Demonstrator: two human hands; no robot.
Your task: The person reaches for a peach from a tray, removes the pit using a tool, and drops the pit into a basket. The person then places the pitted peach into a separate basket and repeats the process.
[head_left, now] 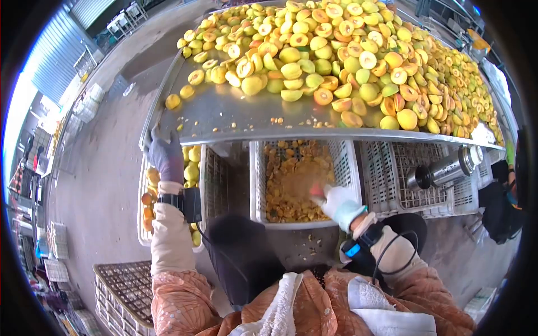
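Observation:
My left hand (164, 157), in a grey-purple glove, is at the front left corner of the metal table (207, 115), its fingers stretched out and apart at the rim. Below it stands a white crate (203, 168) of yellow peaches (192, 168). My right hand (340, 203), in a white glove, is closed round a small red object (317, 190) above the middle crate (347, 162). Motion blurs the object, and I cannot tell its kind. Brown-orange pits and scraps (288, 185) fill much of that crate. Halved peaches (322, 96) are heaped on the table.
Empty-looking stacked crates (392, 173) stand under the table at the right, with a steel thermos (445, 168) lying on top. Another crate (120, 291) is on the floor at lower left. A dark bag-like shape (501, 213) is at the far right.

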